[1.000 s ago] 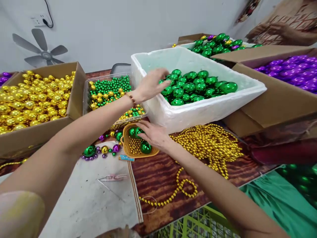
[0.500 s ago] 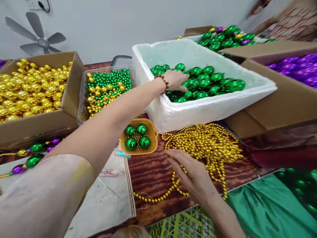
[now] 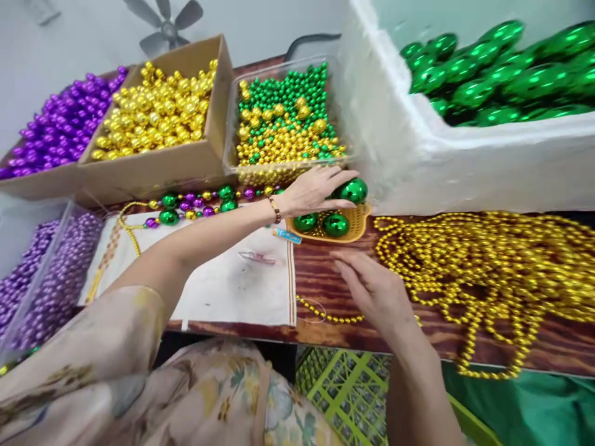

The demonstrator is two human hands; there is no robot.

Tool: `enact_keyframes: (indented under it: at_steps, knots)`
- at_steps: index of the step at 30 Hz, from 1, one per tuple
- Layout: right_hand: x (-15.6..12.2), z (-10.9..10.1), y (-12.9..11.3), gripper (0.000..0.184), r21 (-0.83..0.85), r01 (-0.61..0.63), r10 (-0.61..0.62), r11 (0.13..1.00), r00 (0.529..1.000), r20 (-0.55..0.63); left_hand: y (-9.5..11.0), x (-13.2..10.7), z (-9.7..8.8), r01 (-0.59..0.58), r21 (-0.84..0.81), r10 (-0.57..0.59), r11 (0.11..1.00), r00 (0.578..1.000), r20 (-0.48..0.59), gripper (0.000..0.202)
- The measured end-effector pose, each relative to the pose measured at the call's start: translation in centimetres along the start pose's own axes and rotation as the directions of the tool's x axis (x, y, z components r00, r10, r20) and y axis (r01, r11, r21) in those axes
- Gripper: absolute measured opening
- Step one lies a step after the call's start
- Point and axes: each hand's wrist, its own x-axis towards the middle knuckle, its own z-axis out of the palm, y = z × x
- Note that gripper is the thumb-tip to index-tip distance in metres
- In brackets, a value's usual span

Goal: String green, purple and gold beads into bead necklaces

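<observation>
Head: held green ball (image 3: 356, 191) juts right, axis unclear.

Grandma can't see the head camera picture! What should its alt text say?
A left hand wearing a bracelet holds a shiny green ball at a small orange basket with more green balls inside. The right hand is closer to us, above a wood-patterned table. Around them are purple beads, gold beads and a white foam box of green beads.
</observation>
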Motion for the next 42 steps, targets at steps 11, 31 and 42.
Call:
enact_keyframes:
  at_steps: [11, 31, 42]
  knots:
    - [-1.5, 8.3, -6.8, 0.02, -0.251, -0.138, 0.261, 0.958, 0.78, 0.569, 8.5, -17.8, -10.1, 0.379, -0.811, -0.802, 0.447, 0.572, -0.174, 0.04]
    - [0.2, 11.3, -9.8, 0.023, -0.588, -0.201, 0.55, 0.784, 0.664, 0.507, 11.6, -33.8, -12.3, 0.344, -0.806, -0.807, 0.483, 0.533, -0.256, 0.056]
    - [-4.1, 11.8, -8.7, 0.027, 0.075, -0.567, 0.546, 0.821, 0.815, 0.193, 10.8, -31.9, -13.1, 0.314, -0.691, -0.698, 0.651, 0.606, -0.383, 0.058]
